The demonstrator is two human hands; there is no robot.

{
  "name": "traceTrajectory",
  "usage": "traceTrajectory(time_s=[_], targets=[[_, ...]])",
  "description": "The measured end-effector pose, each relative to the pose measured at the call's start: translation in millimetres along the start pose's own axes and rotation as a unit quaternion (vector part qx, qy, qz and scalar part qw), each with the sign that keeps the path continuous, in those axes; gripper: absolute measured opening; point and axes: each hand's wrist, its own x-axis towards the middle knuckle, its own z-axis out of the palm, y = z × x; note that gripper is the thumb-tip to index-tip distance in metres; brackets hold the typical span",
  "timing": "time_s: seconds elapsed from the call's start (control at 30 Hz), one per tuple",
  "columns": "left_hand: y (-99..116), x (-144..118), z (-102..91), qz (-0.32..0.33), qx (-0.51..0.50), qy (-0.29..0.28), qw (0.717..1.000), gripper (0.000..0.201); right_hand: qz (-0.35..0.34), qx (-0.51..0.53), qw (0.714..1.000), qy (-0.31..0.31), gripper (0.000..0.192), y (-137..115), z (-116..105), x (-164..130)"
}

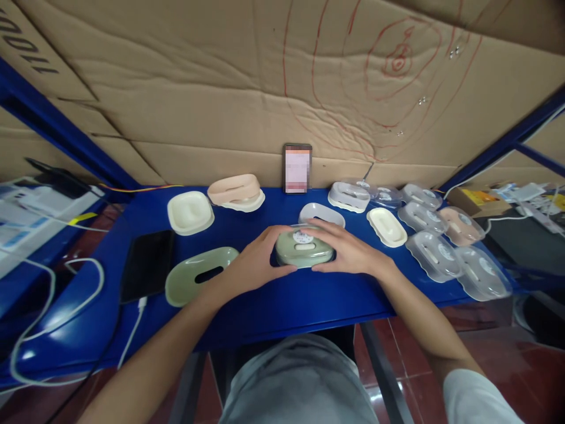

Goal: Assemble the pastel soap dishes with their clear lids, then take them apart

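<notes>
Near the middle of the blue table, a green soap dish [304,256] with a clear lid and a round patterned sticker is held between both hands. My left hand [258,259] grips its left end, thumb along the near edge. At its other end my right hand [348,250] is closed the same way, fingers over the far edge. Just behind it, a pale grey dish part [324,212] is partly hidden. A green slotted tray [180,285] lies left, partly covered by my left forearm. To the right rests a cream dish part [387,228].
Several clear-lidded dishes [432,256] crowd the right side. Cream [190,213] and peach [233,189] parts sit back left. A phone [296,169] leans against the cardboard wall [198,88]. A black tablet [148,265] and white cable [55,294] lie left.
</notes>
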Motion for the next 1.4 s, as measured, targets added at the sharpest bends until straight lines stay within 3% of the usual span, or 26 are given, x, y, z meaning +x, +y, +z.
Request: traceTrajectory(time_s=[0.13, 0.27, 0.33, 0.47, 0.53, 0.63, 0.8, 0.87, 0.93, 1.03, 1.13, 1.2, 1.3, 1.4], targets=[[3, 0, 7.1, 0.03, -0.003, 0.06, 0.998, 0.083, 0.0, -0.033, 0.996, 0.08, 0.084, 4, -20, -11], [9, -2, 8.3, 0.037, 0.076, 0.047, 0.995, 0.076, 0.094, -0.112, 0.968, 0.206, 0.083, 34, -67, -52], [12, -3, 8.9, 0.049, 0.105, 0.03, 0.993, 0.071, 0.189, -0.177, 0.928, 0.269, 0.082, 61, -94, -80], [13, -3, 13.4, 0.089, 0.145, 0.013, 0.985, 0.06, 0.454, -0.244, 0.799, 0.31, 0.08, 124, -133, -129], [11, -3, 15.9, 0.107, 0.162, 0.014, 0.981, 0.054, 0.524, -0.237, 0.763, 0.295, 0.082, 149, -138, -144], [6, -2, 17.7, 0.121, 0.186, 0.023, 0.975, 0.045, 0.557, -0.224, 0.751, 0.276, 0.088, 174, -134, -155], [2, -1, 17.7, 0.13, 0.213, 0.011, 0.968, 0.035, 0.562, -0.242, 0.741, 0.278, 0.1, 179, -126, -151], [3, -2, 18.4, 0.136, 0.223, 0.005, 0.965, 0.034, 0.515, -0.263, 0.76, 0.296, 0.093, 167, -120, -139], [3, -1, 19.7, 0.141, 0.231, 0.003, 0.963, 0.033, 0.433, -0.254, 0.812, 0.296, 0.071, 147, -105, -119], [3, -1, 21.6, 0.139, 0.234, 0.004, 0.962, 0.035, 0.328, -0.198, 0.896, 0.225, 0.045, 110, -63, -80], [2, 0, 22.4, 0.131, 0.228, 0.006, 0.965, 0.044, 0.157, -0.121, 0.973, 0.115, 0.05, 75, -18, -44], [1, 0, 22.6, 0.129, 0.227, 0.011, 0.965, 0.05, 0.069, -0.06, 0.994, 0.06, 0.047, 60, -2, -28], [1, 1, 23.5, 0.139, 0.241, 0.014, 0.96, 0.051, 0.002, 0.007, 1.0, 0.016, 0.046, 59, -3, -15], [0, 1, 24.8, 0.154, 0.258, 0.004, 0.954, 0.042, 0.077, -0.058, 0.992, 0.083, 0.049, 79, -17, -11]])
